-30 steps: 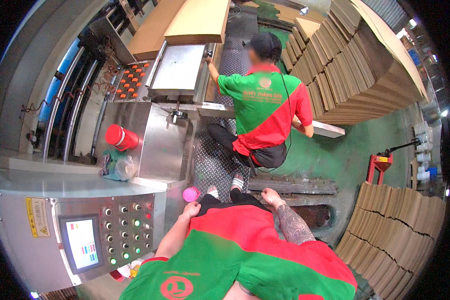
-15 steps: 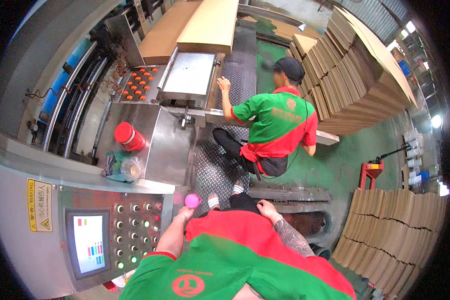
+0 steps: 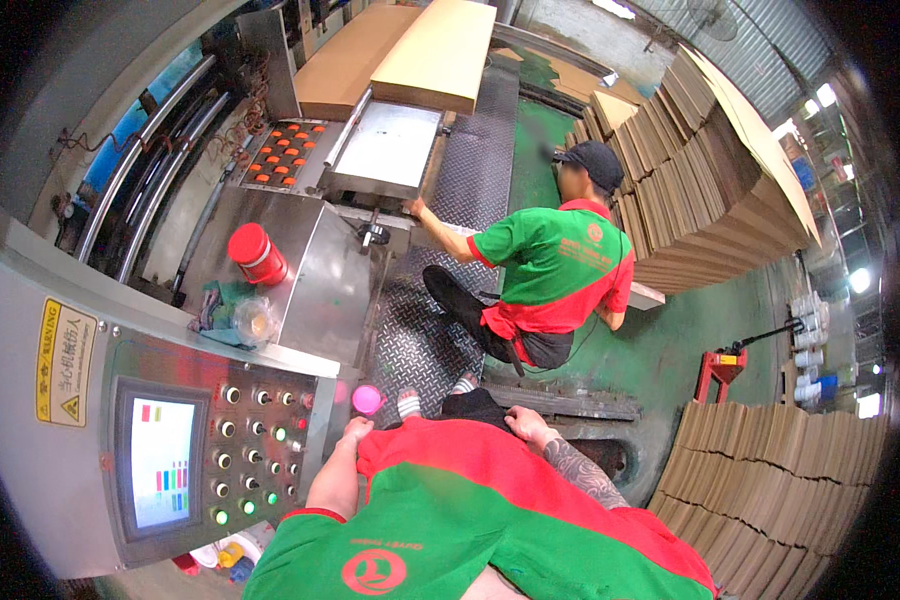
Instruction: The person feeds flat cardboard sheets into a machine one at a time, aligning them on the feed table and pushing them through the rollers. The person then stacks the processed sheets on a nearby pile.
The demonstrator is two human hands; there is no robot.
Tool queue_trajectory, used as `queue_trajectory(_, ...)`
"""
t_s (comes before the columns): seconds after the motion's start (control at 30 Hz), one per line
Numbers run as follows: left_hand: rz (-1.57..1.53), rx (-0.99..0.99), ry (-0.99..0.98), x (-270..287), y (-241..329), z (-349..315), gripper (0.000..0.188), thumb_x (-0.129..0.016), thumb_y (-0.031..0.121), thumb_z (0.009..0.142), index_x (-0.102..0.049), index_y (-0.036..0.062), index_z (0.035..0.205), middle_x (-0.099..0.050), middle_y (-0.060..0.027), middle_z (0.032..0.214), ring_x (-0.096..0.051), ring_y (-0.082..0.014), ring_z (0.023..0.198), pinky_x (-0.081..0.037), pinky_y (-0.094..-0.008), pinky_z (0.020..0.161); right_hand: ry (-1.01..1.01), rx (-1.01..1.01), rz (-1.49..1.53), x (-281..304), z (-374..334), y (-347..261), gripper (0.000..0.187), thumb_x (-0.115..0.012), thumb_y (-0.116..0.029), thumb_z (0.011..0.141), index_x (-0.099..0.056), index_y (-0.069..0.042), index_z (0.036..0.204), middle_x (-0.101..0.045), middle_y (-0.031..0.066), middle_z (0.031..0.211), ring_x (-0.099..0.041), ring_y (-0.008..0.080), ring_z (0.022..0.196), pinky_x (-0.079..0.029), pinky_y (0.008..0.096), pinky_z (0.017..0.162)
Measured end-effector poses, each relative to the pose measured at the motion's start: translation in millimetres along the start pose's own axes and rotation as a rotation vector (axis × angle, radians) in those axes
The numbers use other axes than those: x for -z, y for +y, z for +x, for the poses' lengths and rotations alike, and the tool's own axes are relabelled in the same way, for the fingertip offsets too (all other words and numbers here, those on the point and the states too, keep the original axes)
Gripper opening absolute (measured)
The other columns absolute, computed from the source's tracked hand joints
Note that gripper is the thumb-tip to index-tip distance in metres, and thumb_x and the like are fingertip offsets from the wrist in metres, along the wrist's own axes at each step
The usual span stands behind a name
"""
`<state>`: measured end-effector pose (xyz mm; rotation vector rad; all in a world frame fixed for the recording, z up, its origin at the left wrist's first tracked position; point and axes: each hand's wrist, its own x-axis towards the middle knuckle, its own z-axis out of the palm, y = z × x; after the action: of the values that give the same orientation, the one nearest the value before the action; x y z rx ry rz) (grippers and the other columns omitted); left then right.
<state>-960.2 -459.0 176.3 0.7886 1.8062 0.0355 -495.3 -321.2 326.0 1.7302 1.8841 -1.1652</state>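
Pink object (image 3: 368, 400) shows near left hand (image 3: 356, 429), right hand (image 3: 528, 425) by trousers (image 3: 476, 405); their grips I cannot tell.

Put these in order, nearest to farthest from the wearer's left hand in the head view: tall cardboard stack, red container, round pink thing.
1. Round pink thing: just ahead of the left hand.
2. Red container: ahead, leftward.
3. Tall cardboard stack: far ahead, right.

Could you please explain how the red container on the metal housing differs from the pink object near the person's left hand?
Visible shape: the red container shows its cylindrical side; the pink object shows mainly a round face.
Place: the red container sits on the metal housing; the pink object is just beyond the left hand.
Apparent size: the red container looks larger than the pink object.
Both have rounded outlines.
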Motion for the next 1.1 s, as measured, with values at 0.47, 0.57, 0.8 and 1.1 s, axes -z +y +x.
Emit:
queue_trajectory(0.47, 0.0, -0.044, -0.034, -6, -23, -16, 0.06, -0.067, 0.05, 0.096, -0.068, 0.0085, 0.139, -0.066, -0.0176, 0.145, -0.06, -0.0323, 0.138, -0.047, -0.0433, 0.115, -0.015, -0.09, 0.031, -1, 9, -7, 0.048, -0.055, -0.036, 0.099, -0.069, -0.006, 0.133, -0.07, 0.0227, 0.132, -0.065, 0.0401, 0.127, -0.049, 0.0477, 0.109)
queue_trajectory(0.57, -0.027, 0.006, -0.069, 1, -19, -13, 0.06, -0.066, 0.051, 0.096, -0.067, 0.0081, 0.139, -0.065, -0.0178, 0.145, -0.06, -0.0319, 0.138, -0.046, -0.0425, 0.115, 0.008, -0.06, 0.06, -3, 5, 0, 0.048, -0.056, -0.037, 0.098, -0.069, -0.006, 0.133, -0.07, 0.0237, 0.132, -0.065, 0.0403, 0.126, -0.05, 0.048, 0.109)
queue_trajectory(0.8, 0.129, -0.061, -0.052, 9, 14, 1, 0.058, -0.062, 0.048, 0.099, -0.067, 0.0073, 0.14, -0.066, -0.0179, 0.144, -0.06, -0.032, 0.138, -0.046, -0.0423, 0.116, 0.026, -0.164, 0.127, -8, -8, 18, 0.051, -0.055, -0.039, 0.098, -0.069, -0.006, 0.134, -0.069, 0.0239, 0.133, -0.065, 0.0408, 0.126, -0.05, 0.048, 0.109)
queue_trajectory(1.1, 0.21, -0.111, -0.024, 14, 84, 3, 0.058, -0.058, 0.05, 0.099, -0.068, 0.0088, 0.138, -0.068, -0.0184, 0.141, -0.062, -0.0337, 0.135, -0.046, -0.0436, 0.114, 0.051, -0.194, 0.228, 5, 3, 33, 0.048, -0.055, -0.037, 0.098, -0.07, -0.007, 0.133, -0.071, 0.0219, 0.132, -0.066, 0.04, 0.125, -0.051, 0.0479, 0.108)
